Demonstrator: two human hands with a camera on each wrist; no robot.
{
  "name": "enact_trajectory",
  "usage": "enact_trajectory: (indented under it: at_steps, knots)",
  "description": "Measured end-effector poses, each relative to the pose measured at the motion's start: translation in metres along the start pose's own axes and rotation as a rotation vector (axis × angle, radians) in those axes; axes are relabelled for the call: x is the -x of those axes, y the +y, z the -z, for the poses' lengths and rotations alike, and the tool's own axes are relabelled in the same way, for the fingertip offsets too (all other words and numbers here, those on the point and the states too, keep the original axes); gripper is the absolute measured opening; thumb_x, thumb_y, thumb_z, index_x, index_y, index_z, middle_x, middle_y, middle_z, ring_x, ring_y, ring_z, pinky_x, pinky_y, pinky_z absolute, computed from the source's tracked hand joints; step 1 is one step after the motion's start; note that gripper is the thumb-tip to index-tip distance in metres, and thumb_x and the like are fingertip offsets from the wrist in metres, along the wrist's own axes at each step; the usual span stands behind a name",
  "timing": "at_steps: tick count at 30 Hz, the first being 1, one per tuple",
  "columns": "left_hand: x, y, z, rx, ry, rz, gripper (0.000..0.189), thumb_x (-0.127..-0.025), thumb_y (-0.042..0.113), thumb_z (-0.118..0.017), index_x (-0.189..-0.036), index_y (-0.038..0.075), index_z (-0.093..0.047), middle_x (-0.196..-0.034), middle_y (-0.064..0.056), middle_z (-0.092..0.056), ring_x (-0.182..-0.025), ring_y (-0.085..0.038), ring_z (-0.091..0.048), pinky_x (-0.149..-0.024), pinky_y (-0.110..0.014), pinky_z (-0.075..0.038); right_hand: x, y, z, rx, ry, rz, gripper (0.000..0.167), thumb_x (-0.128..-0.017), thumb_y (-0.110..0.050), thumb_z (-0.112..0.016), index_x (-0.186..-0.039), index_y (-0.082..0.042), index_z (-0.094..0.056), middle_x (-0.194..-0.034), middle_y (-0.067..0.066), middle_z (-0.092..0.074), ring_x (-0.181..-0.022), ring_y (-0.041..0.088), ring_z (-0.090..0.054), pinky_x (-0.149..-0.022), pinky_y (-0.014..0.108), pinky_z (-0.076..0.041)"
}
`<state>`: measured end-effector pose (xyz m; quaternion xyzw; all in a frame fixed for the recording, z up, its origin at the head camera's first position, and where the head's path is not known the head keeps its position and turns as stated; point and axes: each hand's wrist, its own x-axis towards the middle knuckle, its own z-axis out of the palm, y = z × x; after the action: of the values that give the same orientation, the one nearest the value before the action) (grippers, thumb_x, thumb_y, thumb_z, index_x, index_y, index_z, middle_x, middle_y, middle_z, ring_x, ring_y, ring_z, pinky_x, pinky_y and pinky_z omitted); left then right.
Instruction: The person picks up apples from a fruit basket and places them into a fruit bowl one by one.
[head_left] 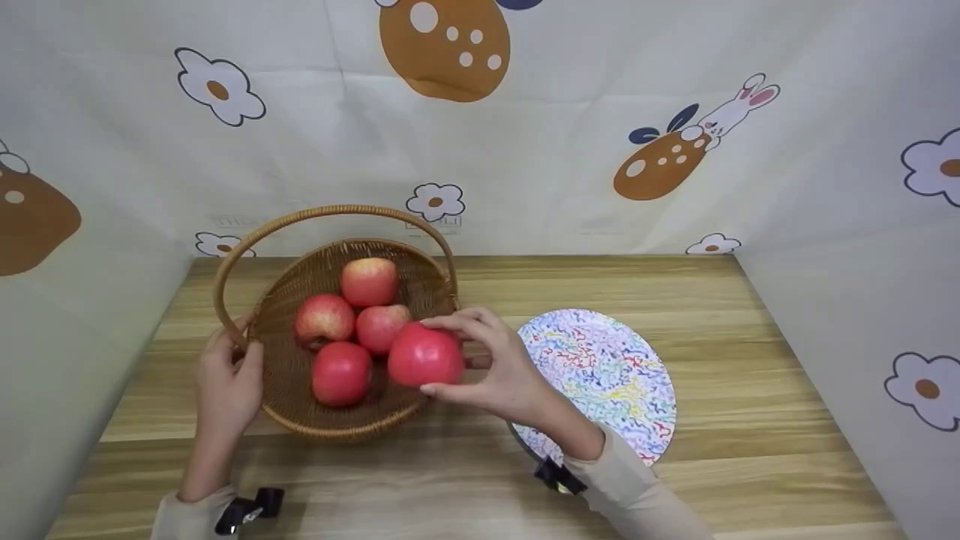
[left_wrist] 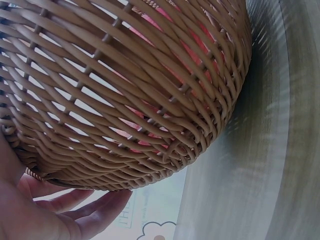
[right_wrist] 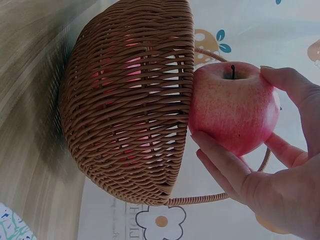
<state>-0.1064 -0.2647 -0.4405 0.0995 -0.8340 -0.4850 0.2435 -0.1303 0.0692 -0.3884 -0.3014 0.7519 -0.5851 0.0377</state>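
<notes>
A brown wicker basket point(head_left: 341, 431) with a tall arched handle stands on the left half of the table. Several red apples point(head_left: 325, 319) lie inside it. My left hand point(head_left: 231, 379) grips the basket's left rim by the foot of the handle; its fingers curl against the outside in the left wrist view. Between thumb and fingers of my right hand point(head_left: 499, 367) is a red apple point(right_wrist: 235, 107), held at the basket's right rim. In the right wrist view its stem shows, and the basket wall point(right_wrist: 125, 100) is right beside it.
A round plate point(head_left: 652, 390) with a multicoloured squiggle pattern lies right of the basket, partly under my right forearm. Pale cloth walls point(head_left: 540, 165) with flower and rabbit prints enclose the wooden table point(head_left: 757, 420) at the back and both sides.
</notes>
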Motion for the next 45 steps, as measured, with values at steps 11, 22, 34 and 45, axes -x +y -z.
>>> enact_trajectory:
  at_steps: [11,22,34,45]
  knots:
    - [0.000,0.000,-0.001,0.009,0.005,-0.015,0.042,-0.099,-0.003,-0.047,-0.137,-0.017,-0.060,-0.131,-0.034,-0.061,-0.112,-0.044,-0.061,-0.080,-0.001,-0.041,0.004,0.001,0.003,-0.023,0.024,0.000,0.060,-0.079,-0.011,-0.093,-0.134,-0.012,-0.071,-0.130,0.011,-0.058,-0.121,0.033,-0.063,-0.087,0.038,-0.062]
    - [-0.001,-0.001,-0.001,0.026,-0.006,0.004,0.043,-0.100,-0.002,-0.046,-0.139,-0.015,-0.059,-0.136,-0.032,-0.059,-0.117,-0.045,-0.059,-0.083,-0.002,-0.040,0.009,0.001,0.008,-0.026,0.043,-0.007,0.061,-0.079,-0.011,-0.093,-0.135,-0.011,-0.070,-0.131,0.011,-0.058,-0.121,0.030,-0.064,-0.089,0.037,-0.062]
    - [0.000,0.000,0.000,-0.006,-0.001,0.014,0.043,-0.100,-0.001,-0.047,-0.139,-0.014,-0.060,-0.133,-0.031,-0.061,-0.115,-0.047,-0.062,-0.082,-0.002,-0.039,0.011,0.002,0.013,-0.030,0.065,-0.004,0.061,-0.078,-0.011,-0.094,-0.135,-0.012,-0.071,-0.130,0.011,-0.058,-0.120,0.032,-0.064,-0.086,0.036,-0.063]
    - [0.000,0.000,0.000,0.011,-0.013,0.015,0.044,-0.100,-0.002,-0.046,-0.140,-0.014,-0.059,-0.134,-0.032,-0.060,-0.118,-0.047,-0.060,-0.080,-0.002,-0.039,0.014,0.004,0.019,-0.029,0.085,0.003,0.061,-0.077,-0.009,-0.094,-0.134,-0.010,-0.071,-0.129,0.011,-0.059,-0.117,0.031,-0.066,-0.083,0.036,-0.063]
